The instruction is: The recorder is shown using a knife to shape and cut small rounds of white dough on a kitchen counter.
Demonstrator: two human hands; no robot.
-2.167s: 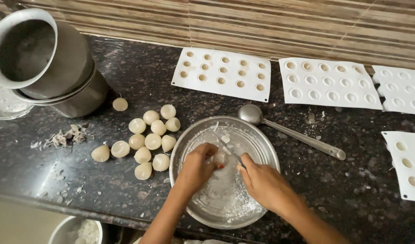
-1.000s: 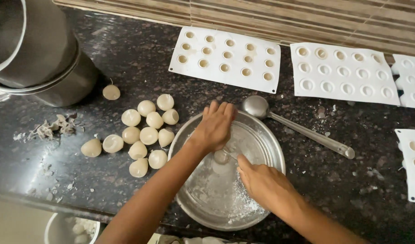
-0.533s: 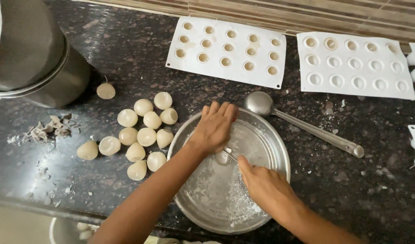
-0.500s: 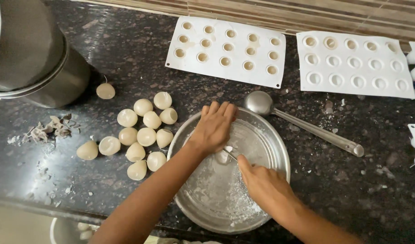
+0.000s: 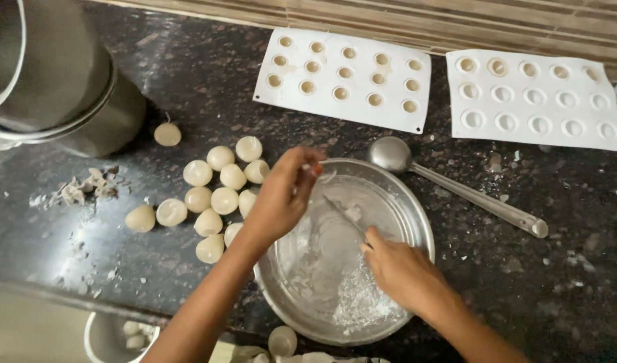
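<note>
Over the round, shallow steel plate (image 5: 416,222), your right hand (image 5: 402,269) pinches a thin metal blade (image 5: 342,214); left hand (image 5: 281,195) grips a small pale piece. Scrape with light, flat strokes. Beyond lie about thirteen pale round dough balls (image 5: 221,195), one steel ladle (image 5: 456,188), two full white dimpled moulds (image 5: 345,77)

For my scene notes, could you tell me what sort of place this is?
Most likely a home kitchen: a dark stone counter holds a steel plate, white moulds, a ladle and pale moulded sweets.
</note>
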